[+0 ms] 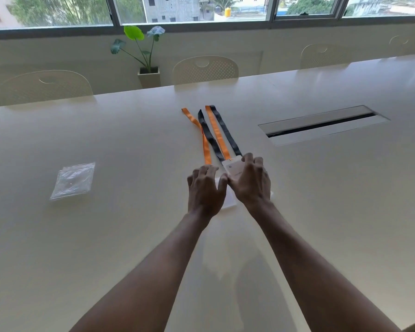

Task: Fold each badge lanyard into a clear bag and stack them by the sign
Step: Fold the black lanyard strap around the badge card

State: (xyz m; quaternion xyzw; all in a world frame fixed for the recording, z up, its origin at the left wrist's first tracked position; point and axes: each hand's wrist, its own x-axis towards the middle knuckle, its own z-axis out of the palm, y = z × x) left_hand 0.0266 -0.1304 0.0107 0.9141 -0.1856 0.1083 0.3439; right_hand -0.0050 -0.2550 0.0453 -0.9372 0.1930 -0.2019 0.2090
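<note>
Bags (72,180) lie flat far left on the desk (106,236), well apart from our hands. Left hand (206,188): fingers curled, tips down over a pale holder (229,203); we can't tell if it grips. Lanyards (216,133), orange and black, run straight away. Right hand (250,180) curls round the badge (233,169). Cable slot (321,124) lies further right.

The pale bench (130,144) carries clear bags (72,180) at left, orange-and-black lanyards (211,133) stretched side by side mid-bench, a badge holder (233,169) at their near end, and a recessed cable slot (321,124) at right.
</note>
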